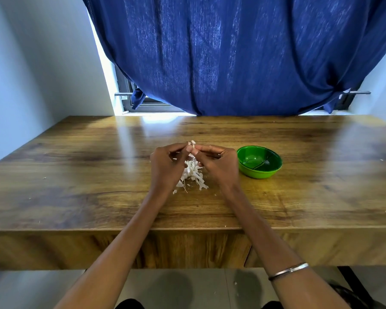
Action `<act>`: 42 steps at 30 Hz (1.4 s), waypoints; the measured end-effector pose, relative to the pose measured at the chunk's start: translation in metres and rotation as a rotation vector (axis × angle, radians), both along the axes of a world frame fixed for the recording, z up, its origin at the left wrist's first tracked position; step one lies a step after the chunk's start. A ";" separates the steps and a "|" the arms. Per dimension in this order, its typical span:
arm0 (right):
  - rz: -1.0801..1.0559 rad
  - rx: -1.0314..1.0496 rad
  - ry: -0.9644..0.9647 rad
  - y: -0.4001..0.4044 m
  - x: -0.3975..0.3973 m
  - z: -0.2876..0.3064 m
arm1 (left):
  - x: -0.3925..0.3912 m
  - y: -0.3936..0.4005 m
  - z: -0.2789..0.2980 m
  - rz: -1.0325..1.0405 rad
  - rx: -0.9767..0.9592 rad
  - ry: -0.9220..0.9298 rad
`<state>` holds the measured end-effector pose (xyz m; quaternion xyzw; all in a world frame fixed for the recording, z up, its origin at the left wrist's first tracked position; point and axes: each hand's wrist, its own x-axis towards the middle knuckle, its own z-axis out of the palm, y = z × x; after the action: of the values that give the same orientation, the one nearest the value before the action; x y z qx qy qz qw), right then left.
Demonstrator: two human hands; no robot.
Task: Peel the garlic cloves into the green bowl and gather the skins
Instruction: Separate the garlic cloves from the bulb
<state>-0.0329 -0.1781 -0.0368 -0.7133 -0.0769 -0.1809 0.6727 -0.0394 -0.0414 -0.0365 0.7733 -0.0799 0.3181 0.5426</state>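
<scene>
Mid-frame, both hands meet fingertip to fingertip — left hand (165, 166) and right hand (218, 166) pinching a garlic clove (191, 143) above the skins (193, 175), bowl (259, 172) just right.

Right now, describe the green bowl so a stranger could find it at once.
Start at the wooden table under the blue curtain. Just right of the right hand sits the green bowl, the only brightly coloured, round thing there, unlike the white garlic skins.

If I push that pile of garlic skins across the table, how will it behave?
The pile of garlic skins looks thin and papery, so probably very light and floppy. Loose strips stick out, and flakes dot the table, so pushing likely scatters it.
</scene>
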 end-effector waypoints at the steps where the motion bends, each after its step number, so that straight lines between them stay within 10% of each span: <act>1: -0.019 -0.034 -0.015 0.000 -0.001 0.001 | -0.001 0.000 0.001 -0.003 -0.043 0.015; 35: 0.099 -0.198 -0.113 0.011 0.003 -0.006 | 0.005 0.010 0.004 -0.491 -0.913 0.403; 42: 0.081 -0.153 -0.160 0.010 -0.002 -0.001 | 0.003 0.007 0.004 -0.510 -0.730 0.392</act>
<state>-0.0344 -0.1682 -0.0377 -0.7419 -0.1729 -0.2036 0.6150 -0.0365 -0.0341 -0.0320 0.5334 -0.0465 0.0306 0.8440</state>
